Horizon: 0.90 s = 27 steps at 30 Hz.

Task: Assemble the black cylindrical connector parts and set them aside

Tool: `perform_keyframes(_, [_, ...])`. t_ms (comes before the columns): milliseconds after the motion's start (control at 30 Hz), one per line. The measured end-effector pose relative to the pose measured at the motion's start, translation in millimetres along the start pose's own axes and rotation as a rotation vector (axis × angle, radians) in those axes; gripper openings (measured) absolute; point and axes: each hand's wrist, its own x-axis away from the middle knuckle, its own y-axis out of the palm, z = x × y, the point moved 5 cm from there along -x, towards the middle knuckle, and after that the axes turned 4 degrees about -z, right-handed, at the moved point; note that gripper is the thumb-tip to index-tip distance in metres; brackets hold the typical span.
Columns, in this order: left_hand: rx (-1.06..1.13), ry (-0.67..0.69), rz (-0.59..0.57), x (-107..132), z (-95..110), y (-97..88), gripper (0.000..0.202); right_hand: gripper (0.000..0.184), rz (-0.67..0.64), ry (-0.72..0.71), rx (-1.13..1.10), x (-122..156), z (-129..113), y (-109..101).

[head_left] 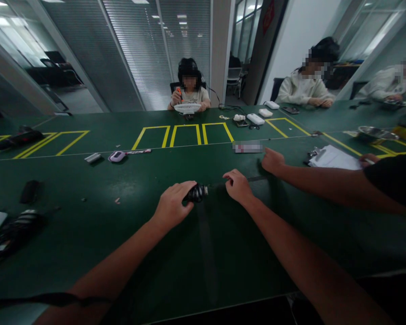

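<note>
My left hand [173,201] is wrapped round a black, shiny bundle [195,193] that looks like a coiled cable. A pale, metal-looking end sticks out of it to the right; the rest is partly hidden by my fingers. My right hand [238,186] hovers just right of that end, apart from it, fingers loosely bent and nothing visible between them. Both hands are over the green table [169,271]. Beyond my right hand, another person's hand [272,161] reaches in from the right, near a blurred-out flat card [247,147].
To the left lie a lilac device with a strap [117,156], a small white case [93,158] and black bundles [15,230]. A clipboard with papers [334,157] is at right. Yellow tape outlines [185,126] mark the far side, where several people sit.
</note>
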Motion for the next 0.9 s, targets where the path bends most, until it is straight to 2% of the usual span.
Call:
perform_keyframes(100, [-0.022, 0.001, -0.079, -0.7, 7.0, 20.1, 0.055, 0.029, 0.003, 0.018, -0.006, 0.1, 3.3, -1.0])
perform_keyframes(200, [-0.044, -0.008, -0.147, 7.8, 5.4, 30.1, 0.057, 0.028, 0.007, 0.017, 0.004, -0.2, 3.4, -0.8])
perform_keyframes(400, [-0.038, -0.063, -0.116, 20.3, -3.7, 27.3, 0.057, 0.029, -0.002, 0.007, -0.005, -0.3, 1.7, 1.4])
perform_keyframes(700, [-0.016, -0.063, -0.083, 19.7, 3.8, 26.4, 0.058, 0.029, 0.0, 0.009, -0.001, -0.5, 2.7, 1.5])
perform_keyframes(900, [-0.018, -0.07, -0.101, 19.9, 3.7, 30.8, 0.062, 0.029, 0.009, 0.008, -0.012, -2.1, 4.0, 2.3])
